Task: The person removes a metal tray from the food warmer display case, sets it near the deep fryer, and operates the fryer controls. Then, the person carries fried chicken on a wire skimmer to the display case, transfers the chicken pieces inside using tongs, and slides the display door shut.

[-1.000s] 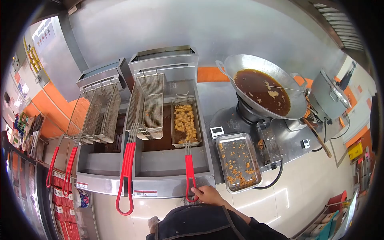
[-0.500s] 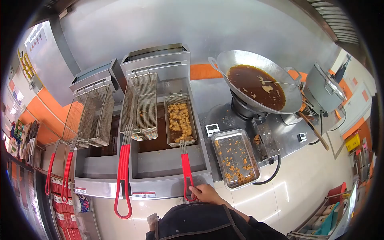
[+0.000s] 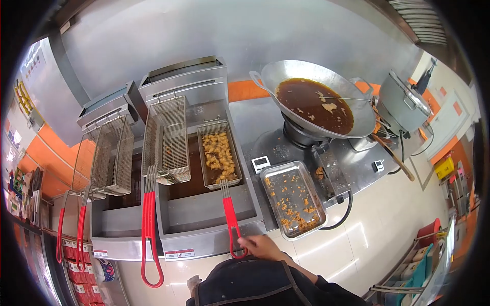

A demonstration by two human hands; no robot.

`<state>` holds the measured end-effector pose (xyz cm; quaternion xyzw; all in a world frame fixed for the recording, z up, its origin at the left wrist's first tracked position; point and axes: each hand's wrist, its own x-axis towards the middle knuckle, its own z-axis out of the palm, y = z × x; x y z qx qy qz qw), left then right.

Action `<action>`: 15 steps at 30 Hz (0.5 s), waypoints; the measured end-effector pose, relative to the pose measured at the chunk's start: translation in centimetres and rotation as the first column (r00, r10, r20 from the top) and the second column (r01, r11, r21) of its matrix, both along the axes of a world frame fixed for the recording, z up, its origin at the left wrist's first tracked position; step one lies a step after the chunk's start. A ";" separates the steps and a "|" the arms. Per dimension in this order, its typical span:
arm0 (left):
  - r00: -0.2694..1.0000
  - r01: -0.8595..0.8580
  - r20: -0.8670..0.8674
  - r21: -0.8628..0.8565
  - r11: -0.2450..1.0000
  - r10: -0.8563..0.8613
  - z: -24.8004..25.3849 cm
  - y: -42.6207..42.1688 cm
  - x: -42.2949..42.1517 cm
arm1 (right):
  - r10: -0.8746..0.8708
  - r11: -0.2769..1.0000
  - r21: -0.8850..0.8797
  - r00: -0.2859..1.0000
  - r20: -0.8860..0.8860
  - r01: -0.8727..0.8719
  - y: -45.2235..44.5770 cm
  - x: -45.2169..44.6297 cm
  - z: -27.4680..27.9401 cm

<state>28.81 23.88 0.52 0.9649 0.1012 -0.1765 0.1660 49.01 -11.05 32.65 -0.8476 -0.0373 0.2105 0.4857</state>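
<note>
The cooking looks well along but unfinished: the browned pieces [image 3: 219, 155] sit in the loaded basket [image 3: 235, 153], low in the oil at the right side of the right fryer [image 3: 201, 211], and their colour suggests they are near done. Lifting them out and draining them is still undone, since that basket is down and the metal tray [image 3: 280, 166], on the worktop [image 3: 245, 122] to the right of the right fryer, holds only crumbs. 1 other basket [image 3: 173, 135] hangs raised at the right fryer's left side. A wok [image 3: 306, 71] of dark oil with 1 larger pale piece in it stands farther right of the right fryer. The right hand [image 3: 261, 248] has a narrow grip, its fingers closed on the red handle [image 3: 231, 217] in front of the right fryer; the loaded basket lies ahead of that grip, at the handle's far end. The left hand [image 3: 194, 283] is low, below the right fryer's front, and whether it holds anything cannot be told.
</note>
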 end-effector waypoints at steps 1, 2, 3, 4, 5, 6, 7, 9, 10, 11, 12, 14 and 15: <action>1.000 0.014 -0.007 0.000 1.000 -0.014 0.1 0.1 0.1 | -0.057 0.998 -0.025 0.995 0.083 0.059 -0.6 -0.1 -0.3; 1.000 0.025 -0.014 0.001 1.000 -0.025 0.3 0.2 0.3 | -0.213 0.976 -0.015 0.963 0.166 0.219 -1.6 -0.2 -0.2; 0.999 0.039 -0.022 -0.004 0.999 -0.039 0.3 0.3 0.4 | -0.360 0.929 0.006 0.900 0.245 0.370 -2.9 -0.4 -0.1; 0.998 0.053 -0.027 -0.005 0.999 -0.053 0.3 0.5 0.6 | -0.585 0.809 0.204 0.724 0.364 0.551 -4.2 -0.7 -1.9; 0.997 0.072 -0.035 -0.008 0.997 -0.072 0.6 0.3 1.0 | -0.667 0.721 0.100 0.647 0.370 0.685 -6.2 -1.3 -3.0; 0.996 0.082 -0.038 -0.014 0.997 -0.082 0.8 0.4 1.3 | -0.691 0.631 0.094 0.502 0.521 0.770 -8.0 -1.5 -4.6; 0.995 0.091 -0.039 -0.018 0.996 -0.092 1.1 0.6 1.4 | -0.678 0.528 0.105 0.343 0.650 0.843 -9.3 -2.0 -5.8; 0.998 0.064 -0.003 -0.028 0.998 -0.065 1.6 0.3 2.0 | -0.830 0.353 -0.002 0.314 0.460 0.936 -10.5 -3.0 -6.2; 0.999 0.024 0.025 -0.041 0.999 -0.023 1.8 0.1 2.2 | -0.865 0.265 -0.115 0.289 0.411 0.957 -11.0 -3.3 -7.1; 0.999 -0.017 0.048 -0.053 0.998 0.019 1.8 0.1 2.1 | -0.927 0.280 -0.009 0.273 0.257 0.960 -11.1 -3.5 -7.2; 0.993 -0.113 -0.042 -0.130 0.985 0.108 1.6 0.1 2.5 | -0.959 0.275 0.100 0.266 0.095 0.956 -11.2 -3.6 -7.2; 0.936 -0.317 -0.239 -0.251 0.915 0.259 1.5 0.0 3.8 | -0.959 0.265 0.200 0.279 -0.044 0.943 -11.2 -3.5 -7.3; 0.939 -0.324 -0.219 -0.292 0.900 0.266 1.7 -0.3 4.0 | -0.957 0.279 0.190 0.288 -0.020 0.941 -11.1 -3.5 -7.5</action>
